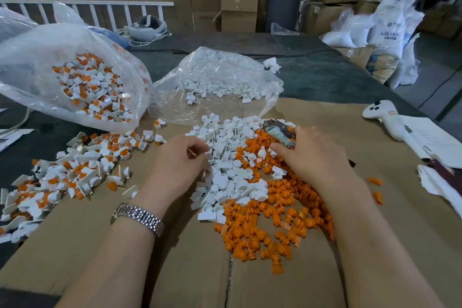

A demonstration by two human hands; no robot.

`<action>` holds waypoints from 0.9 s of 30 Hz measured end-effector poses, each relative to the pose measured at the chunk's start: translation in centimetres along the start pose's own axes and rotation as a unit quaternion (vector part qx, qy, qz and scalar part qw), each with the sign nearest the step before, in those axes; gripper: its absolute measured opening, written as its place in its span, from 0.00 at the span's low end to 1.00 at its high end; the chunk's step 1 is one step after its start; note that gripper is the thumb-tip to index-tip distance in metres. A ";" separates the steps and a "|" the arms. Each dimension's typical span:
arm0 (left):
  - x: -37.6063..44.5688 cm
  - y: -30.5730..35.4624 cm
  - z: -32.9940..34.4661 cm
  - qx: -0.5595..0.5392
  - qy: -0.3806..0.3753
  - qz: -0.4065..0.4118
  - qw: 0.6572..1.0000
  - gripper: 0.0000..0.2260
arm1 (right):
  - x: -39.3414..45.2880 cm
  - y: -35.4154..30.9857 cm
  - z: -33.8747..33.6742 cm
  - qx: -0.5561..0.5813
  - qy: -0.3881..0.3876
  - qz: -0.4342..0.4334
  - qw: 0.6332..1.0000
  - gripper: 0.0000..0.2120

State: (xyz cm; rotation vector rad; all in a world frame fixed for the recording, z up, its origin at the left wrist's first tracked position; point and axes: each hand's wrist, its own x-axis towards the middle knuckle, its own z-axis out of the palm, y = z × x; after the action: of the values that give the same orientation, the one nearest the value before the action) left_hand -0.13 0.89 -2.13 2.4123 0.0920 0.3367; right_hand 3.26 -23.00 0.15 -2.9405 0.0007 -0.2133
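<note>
My left hand (178,161) hovers at the left edge of a heap of white plastic parts (232,165), its fingers curled and pinching a small white part. My right hand (313,155) rests on the heap of orange plugs (275,217), thumb pointing left and fingers bent down out of sight. A small printed object (278,132) lies between that thumb and the fingers; whether the hand grips it is unclear. Both heaps lie on flattened cardboard (175,270).
Left of my hands lies a pile of white-and-orange assembled parts (62,177), with a clear bag (92,87) of the same behind it. A second clear bag (220,82) holds white parts. A white controller (382,112) and papers (430,142) lie at the right.
</note>
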 end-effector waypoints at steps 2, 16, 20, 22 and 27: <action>-0.1 0.1 0.5 0.011 -0.017 0.002 1.000 0.04 | 0.1 -0.1 0.3 -0.025 -0.013 0.004 1.000 0.30; -0.3 0.7 0.5 -0.118 0.041 -0.063 0.990 0.05 | 0.1 -0.5 0.1 0.026 -0.038 -0.033 0.998 0.30; -0.8 0.9 0.0 -0.273 0.027 -0.094 0.957 0.05 | -0.3 -0.7 -0.7 0.063 -0.052 -0.144 0.986 0.10; -0.8 1.0 -0.2 -0.306 0.009 -0.097 0.947 0.06 | -0.5 -0.8 -0.7 0.020 -0.082 -0.153 0.985 0.09; -0.6 1.4 -0.3 -0.427 -0.044 -0.134 0.893 0.08 | -0.9 -1.6 0.0 -0.040 -0.049 -0.158 0.985 0.07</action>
State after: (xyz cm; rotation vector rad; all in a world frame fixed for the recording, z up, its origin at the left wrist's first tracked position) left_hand -0.87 -0.03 -1.15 1.5092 0.1888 0.0961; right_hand 2.37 -21.42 0.36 -3.0128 -0.4839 -0.1150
